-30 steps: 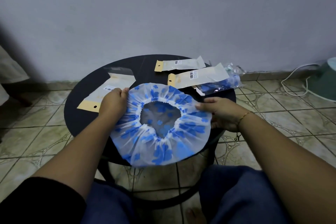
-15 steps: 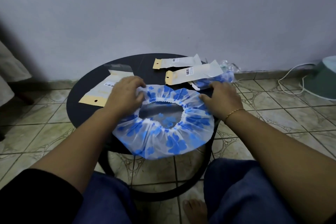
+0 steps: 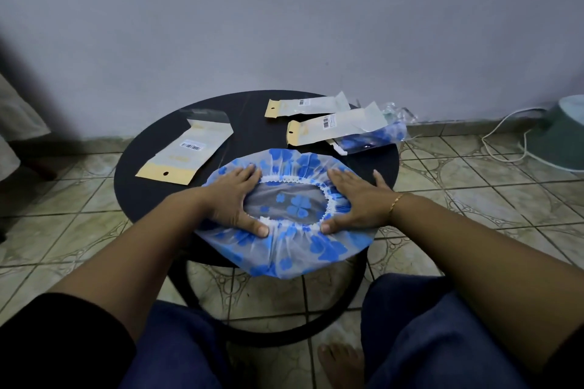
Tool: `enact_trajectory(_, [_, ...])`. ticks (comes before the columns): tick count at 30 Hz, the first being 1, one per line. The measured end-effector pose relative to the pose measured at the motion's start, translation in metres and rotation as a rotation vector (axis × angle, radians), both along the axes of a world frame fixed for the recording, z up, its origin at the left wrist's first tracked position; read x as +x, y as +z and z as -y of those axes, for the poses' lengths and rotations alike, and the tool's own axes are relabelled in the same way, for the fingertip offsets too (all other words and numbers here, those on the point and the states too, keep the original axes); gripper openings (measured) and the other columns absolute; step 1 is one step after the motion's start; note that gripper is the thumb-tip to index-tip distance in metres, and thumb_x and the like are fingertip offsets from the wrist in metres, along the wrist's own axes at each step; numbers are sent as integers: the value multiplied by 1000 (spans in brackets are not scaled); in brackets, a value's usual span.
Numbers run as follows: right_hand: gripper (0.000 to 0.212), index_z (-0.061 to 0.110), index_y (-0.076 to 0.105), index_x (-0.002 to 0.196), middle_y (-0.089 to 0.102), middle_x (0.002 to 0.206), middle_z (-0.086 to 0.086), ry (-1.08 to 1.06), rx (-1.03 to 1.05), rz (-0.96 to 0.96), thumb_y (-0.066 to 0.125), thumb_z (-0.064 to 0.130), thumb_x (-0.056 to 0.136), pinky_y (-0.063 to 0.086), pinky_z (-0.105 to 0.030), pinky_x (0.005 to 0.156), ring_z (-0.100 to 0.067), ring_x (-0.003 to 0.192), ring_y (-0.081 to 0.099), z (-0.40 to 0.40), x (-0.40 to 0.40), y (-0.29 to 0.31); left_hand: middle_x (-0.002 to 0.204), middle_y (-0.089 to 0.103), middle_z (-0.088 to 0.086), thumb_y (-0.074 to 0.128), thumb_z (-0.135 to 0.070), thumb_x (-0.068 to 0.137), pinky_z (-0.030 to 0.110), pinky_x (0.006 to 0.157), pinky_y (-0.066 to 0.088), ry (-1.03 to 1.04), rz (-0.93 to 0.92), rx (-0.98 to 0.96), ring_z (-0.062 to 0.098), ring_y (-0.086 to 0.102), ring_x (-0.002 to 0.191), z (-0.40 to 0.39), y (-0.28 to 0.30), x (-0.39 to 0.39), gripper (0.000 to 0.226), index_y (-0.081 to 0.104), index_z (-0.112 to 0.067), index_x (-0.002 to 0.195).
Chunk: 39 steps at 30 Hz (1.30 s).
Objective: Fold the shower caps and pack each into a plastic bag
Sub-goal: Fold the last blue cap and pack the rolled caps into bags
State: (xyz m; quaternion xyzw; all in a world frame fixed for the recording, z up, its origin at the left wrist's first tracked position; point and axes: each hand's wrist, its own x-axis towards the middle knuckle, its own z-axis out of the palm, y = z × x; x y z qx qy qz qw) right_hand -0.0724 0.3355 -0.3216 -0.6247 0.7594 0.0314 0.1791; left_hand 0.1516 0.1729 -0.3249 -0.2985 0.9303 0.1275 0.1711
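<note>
Crinkly translucent plastic, blue-flowered: the round shower cap (image 3: 286,241) lies on the black round worktop (image 3: 151,186), my left hand (image 3: 232,199) and right hand (image 3: 358,200) pressing it, fingers straight and flat beside its frilled elastic opening.

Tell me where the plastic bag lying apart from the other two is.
In the head view, that plastic bag lies on the round table's left side, just beyond the left hand pressing the shower cap.
</note>
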Motion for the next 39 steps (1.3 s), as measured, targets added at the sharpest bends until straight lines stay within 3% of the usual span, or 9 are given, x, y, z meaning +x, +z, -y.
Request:
enact_trajectory(5, [107,29,9,149,2,158,5,-61,-298,-15,64,69,66,-10,-49,115,-14,145,-6,-2,0,2,158,-15,-1,27,-104,17,45,118,3,195,-11,-57,20,-10,145,-16,0,8,160,-10,-23,149])
enact_trajectory(10, [45,27,55,128,45,140,2,-30,-583,-41,62,39,85,25,-36,108,-17,132,33,-6,9,15,151,27,3,13,-95,46,47,107,25,374,-62,-209,27,23,138,-35,14,17,120,35,-26,142])
enact_trajectory(15, [44,17,54,128,56,127,-7,-154,-408,-74,46,43,94,38,-36,97,-26,118,47,-11,29,16,128,52,3,23,-92,58,39,95,39,339,-326,-340,22,43,118,-30,25,28,100,59,-26,123])
enact_trajectory(21, [80,24,13,149,12,157,2,-155,-169,37,37,68,85,10,-49,115,-17,144,13,-11,29,10,156,15,-11,35,-103,19,36,117,15,175,-116,64,9,15,143,-28,17,42,150,23,-27,148])
enact_trajectory(24, [75,25,24,146,16,156,-2,-187,-322,-30,42,65,85,13,-47,113,-20,143,11,-3,22,11,158,5,-12,28,-104,14,40,116,13,217,-47,8,11,7,144,-33,18,40,157,13,-27,150])
enact_trajectory(27, [52,19,57,112,55,122,-9,-386,-551,-74,46,62,85,39,-39,90,-28,113,48,-3,17,20,159,1,-8,22,-104,28,44,114,14,242,-10,-99,16,4,145,-40,13,35,147,7,-25,151])
enact_trajectory(31, [66,11,52,63,58,66,-9,-575,-270,161,34,70,85,39,-28,57,-27,62,55,-15,11,33,159,-4,0,6,-105,24,48,114,11,329,-27,-119,22,0,146,-41,6,32,152,3,-22,151])
enact_trajectory(35, [55,4,60,73,57,54,-8,-711,-211,630,50,56,87,27,-13,32,-16,35,41,-20,16,35,158,-12,6,2,-105,16,53,115,5,338,-40,-87,27,-9,145,-41,0,29,159,-2,-21,151])
enact_trajectory(39, [27,7,55,78,51,52,-2,-805,-102,889,56,30,92,20,-13,34,-9,31,31,-14,12,28,156,-20,9,8,-104,10,52,114,-2,300,-16,-48,30,-17,143,-44,2,30,164,-11,-20,149])
